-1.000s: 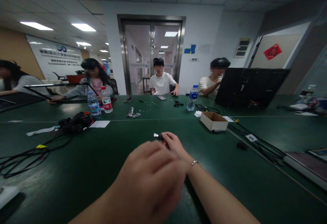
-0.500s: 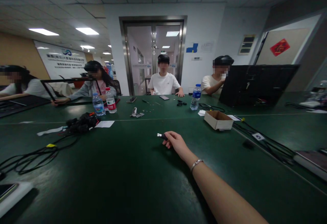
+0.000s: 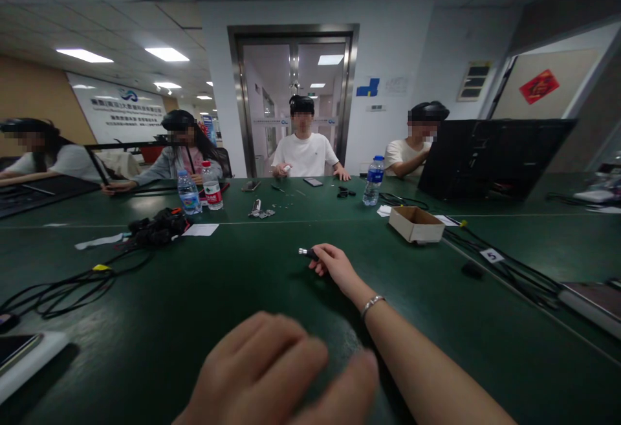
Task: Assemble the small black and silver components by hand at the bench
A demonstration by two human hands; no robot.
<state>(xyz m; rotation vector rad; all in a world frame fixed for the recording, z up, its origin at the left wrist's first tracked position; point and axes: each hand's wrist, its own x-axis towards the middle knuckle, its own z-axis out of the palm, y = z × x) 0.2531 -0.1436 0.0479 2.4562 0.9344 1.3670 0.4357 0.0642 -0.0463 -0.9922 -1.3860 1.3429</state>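
Newly in view since half a second ago, over the near part of the wide green worktop (image 3: 194, 295), is the left hand (image 3: 264, 370), blurred, thumb and fingers apart, nothing visible between them. Farther off, the right hand (image 3: 332, 263) pinches the end of a small silver-tipped stick (image 3: 305, 253). The stick's long axis runs roughly left to right, tip leftward; it lies far and slightly right of the left hand, well apart.

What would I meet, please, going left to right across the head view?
Yellow tag, first blue-capped bottle, red-capped bottle, black-and-silver piece, right hand, second blue-capped bottle, open box, number 5 label.
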